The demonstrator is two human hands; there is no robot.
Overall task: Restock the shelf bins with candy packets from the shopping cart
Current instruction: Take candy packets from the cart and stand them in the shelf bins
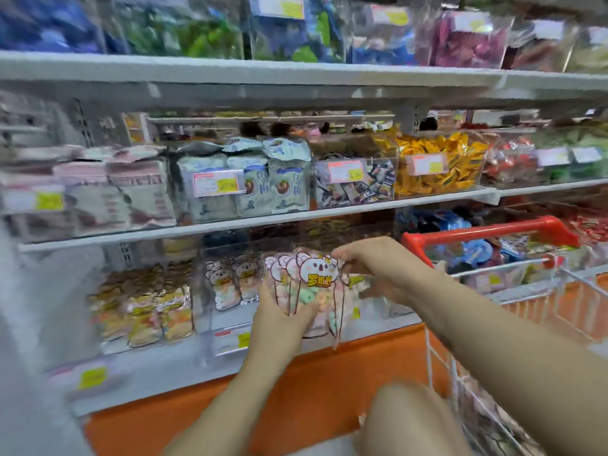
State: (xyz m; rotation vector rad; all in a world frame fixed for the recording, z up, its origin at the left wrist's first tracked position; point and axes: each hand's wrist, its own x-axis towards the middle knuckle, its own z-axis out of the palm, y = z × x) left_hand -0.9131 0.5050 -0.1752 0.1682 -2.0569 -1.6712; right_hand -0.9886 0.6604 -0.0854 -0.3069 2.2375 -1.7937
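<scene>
Head view: left hand (279,319), grip closed round the lower part of a bunch of koala-print candy packets (311,287) showing pastel rings inside. Right hand (365,258), fingers pinched on the packets' top edge. Packets held upright at the front of a clear shelf bin (230,255) on the lowest shelf, which already contains matching packets (227,284) at its left. Shopping cart (490,236), red handle, white wire basket, stands just right of the hands with mixed packets inside. Neighbouring bins blurred.
</scene>
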